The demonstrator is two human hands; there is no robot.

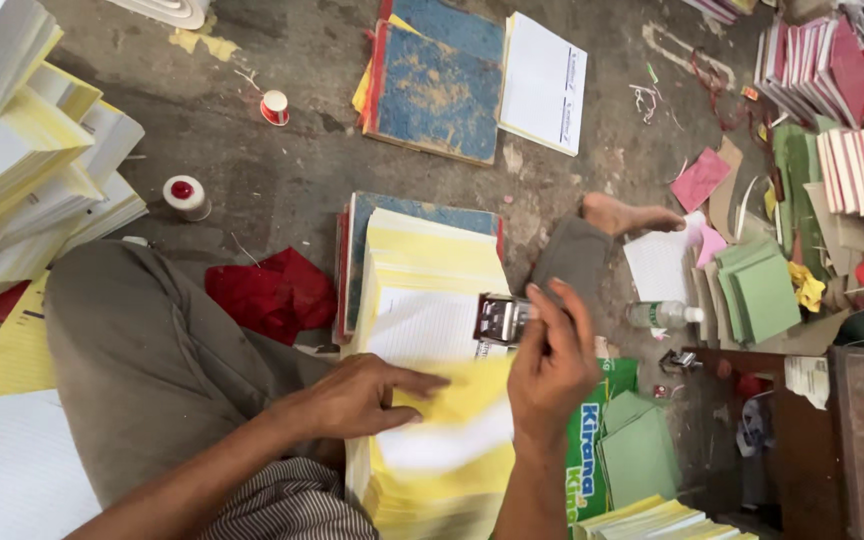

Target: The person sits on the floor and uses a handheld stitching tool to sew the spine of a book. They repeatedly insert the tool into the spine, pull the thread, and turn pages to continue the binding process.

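yellow and white paper stack [432, 300], red cloth [272, 293], green cards [760, 290]

A blue, worn bound book [434, 95] lies on the grey floor [282, 170], with a white printed pad [544, 84] just beside it. Two small tape rolls, one [274, 107] near the book and one [186, 195] further left, sit apart. A crumpled red cloth [272, 292] lies beside the knee. Stacks of yellow and white sheets [27, 150] lean at the left. At the right are green card pieces [762, 290], a clear plastic bottle [664, 315], a pink paper scrap [700, 180] and rows of red-edged booklets [832, 90].
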